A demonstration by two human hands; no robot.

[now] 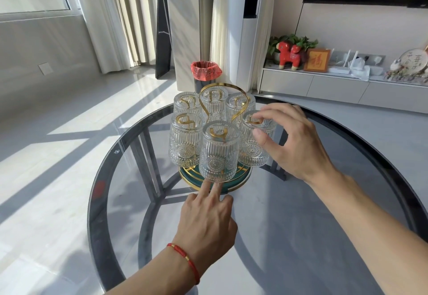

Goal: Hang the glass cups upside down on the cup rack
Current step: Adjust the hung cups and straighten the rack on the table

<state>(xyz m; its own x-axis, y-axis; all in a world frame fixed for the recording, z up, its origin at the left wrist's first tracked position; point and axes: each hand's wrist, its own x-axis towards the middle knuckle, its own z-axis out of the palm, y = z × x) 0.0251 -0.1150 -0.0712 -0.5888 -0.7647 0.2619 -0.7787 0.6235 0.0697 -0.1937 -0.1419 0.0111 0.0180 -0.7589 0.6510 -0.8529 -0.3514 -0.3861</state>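
A gold wire cup rack (241,91) with a green round base (239,181) stands on the glass table. Several ribbed glass cups hang on it upside down, among them a front cup (220,153), a left cup (183,142) and a right cup (251,152). My right hand (296,142) pinches the upturned bottom of the right cup, with fingertips on top and the thumb on its side. My left hand (208,216) holds nothing; its two extended fingers touch the rack's base just below the front cup.
The round dark glass table (97,179) has a black rim and a metal frame below. Behind it stand a bin with a red liner (205,71) and a white floor unit (250,47). A low cabinet (324,86) with ornaments runs along the right wall.
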